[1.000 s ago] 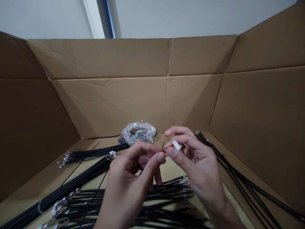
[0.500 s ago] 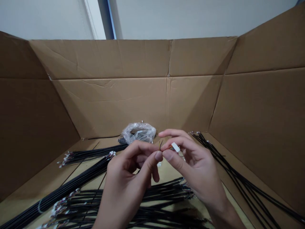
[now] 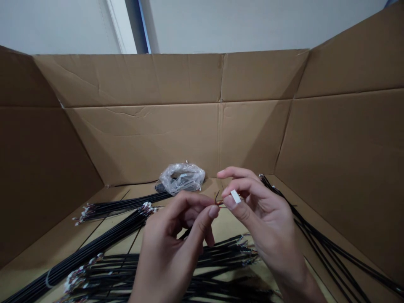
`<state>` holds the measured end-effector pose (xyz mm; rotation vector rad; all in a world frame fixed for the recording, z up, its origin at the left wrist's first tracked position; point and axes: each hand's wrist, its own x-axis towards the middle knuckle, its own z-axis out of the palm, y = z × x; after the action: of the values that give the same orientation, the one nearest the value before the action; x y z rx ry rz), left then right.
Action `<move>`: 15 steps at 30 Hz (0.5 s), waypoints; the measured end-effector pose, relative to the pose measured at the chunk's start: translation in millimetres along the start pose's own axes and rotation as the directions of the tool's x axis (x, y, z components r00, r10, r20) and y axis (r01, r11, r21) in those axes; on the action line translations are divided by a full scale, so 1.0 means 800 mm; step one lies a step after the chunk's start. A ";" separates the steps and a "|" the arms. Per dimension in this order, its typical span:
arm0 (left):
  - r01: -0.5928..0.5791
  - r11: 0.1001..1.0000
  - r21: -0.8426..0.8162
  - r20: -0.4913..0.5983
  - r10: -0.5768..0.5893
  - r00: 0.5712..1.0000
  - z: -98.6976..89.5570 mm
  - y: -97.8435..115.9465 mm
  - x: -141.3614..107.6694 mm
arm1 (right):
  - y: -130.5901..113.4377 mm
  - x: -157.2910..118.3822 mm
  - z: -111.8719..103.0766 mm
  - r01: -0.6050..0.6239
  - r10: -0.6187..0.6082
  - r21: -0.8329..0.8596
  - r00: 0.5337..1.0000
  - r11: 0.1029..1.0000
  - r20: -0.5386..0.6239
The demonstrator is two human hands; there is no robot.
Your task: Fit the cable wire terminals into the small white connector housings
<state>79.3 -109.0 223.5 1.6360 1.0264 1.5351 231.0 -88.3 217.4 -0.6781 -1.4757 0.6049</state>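
Thumb and forefinger of my left hand pinch the end of a black cable, from which thin coloured wires stick out. My right hand, just to the right, pinches wires between thumb and forefinger. A small white connector shows against its thumb tip. Red and dark wires span the short gap between the two hands. The rest of the held cable is mostly hidden behind my left hand.
Bundled black cables lie at the left, more cables lie below the hands, and others at the right. A clear plastic bag sits at the back. Cardboard walls enclose the work surface.
My right hand has moved slightly right, away from my left, so the wires between them show. The white connector now lies over the right thumb tip. The view has shifted slightly.
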 end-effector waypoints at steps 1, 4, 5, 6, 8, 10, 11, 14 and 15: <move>-0.003 1.000 0.006 -0.004 0.003 1.000 0.000 0.000 0.000 | 0.000 0.000 0.000 -0.012 0.012 0.003 1.000 1.000 0.016; -0.008 1.000 0.020 -0.017 0.008 1.000 -0.001 -0.001 0.003 | 0.001 0.000 0.001 -0.032 0.032 -0.011 0.998 0.999 0.061; -0.013 1.000 0.022 -0.019 0.014 1.000 -0.001 -0.001 0.004 | 0.001 0.000 0.001 -0.027 0.028 -0.020 0.997 0.999 0.074; -0.020 1.000 0.023 -0.022 0.021 1.000 -0.002 -0.001 0.005 | 0.001 0.000 0.001 -0.020 0.023 -0.031 0.996 0.999 0.085; -0.026 0.999 0.025 -0.020 0.027 0.999 -0.002 -0.001 0.006 | 0.002 -0.001 0.001 -0.005 0.009 -0.048 0.995 0.999 0.096; -0.011 1.000 0.014 -0.011 0.011 1.000 -0.002 0.000 0.005 | 0.002 -0.002 0.000 0.019 -0.013 -0.066 0.996 0.998 0.085; 0.001 1.000 0.004 -0.006 -0.001 1.000 -0.002 0.001 0.003 | 0.001 -0.002 -0.001 0.030 -0.024 -0.079 0.997 0.996 0.072; 0.018 1.000 -0.017 0.017 -0.018 1.000 0.000 0.003 0.000 | -0.002 -0.001 -0.003 0.045 -0.043 -0.102 0.999 0.994 0.022; 0.015 1.000 -0.017 0.027 -0.015 1.000 0.001 0.003 -0.001 | -0.002 -0.001 -0.004 0.045 -0.045 -0.101 0.999 0.994 0.005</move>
<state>80.2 -110.4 225.0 1.6293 1.0061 1.5041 233.8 -90.5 218.2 -0.7207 -1.5286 0.4989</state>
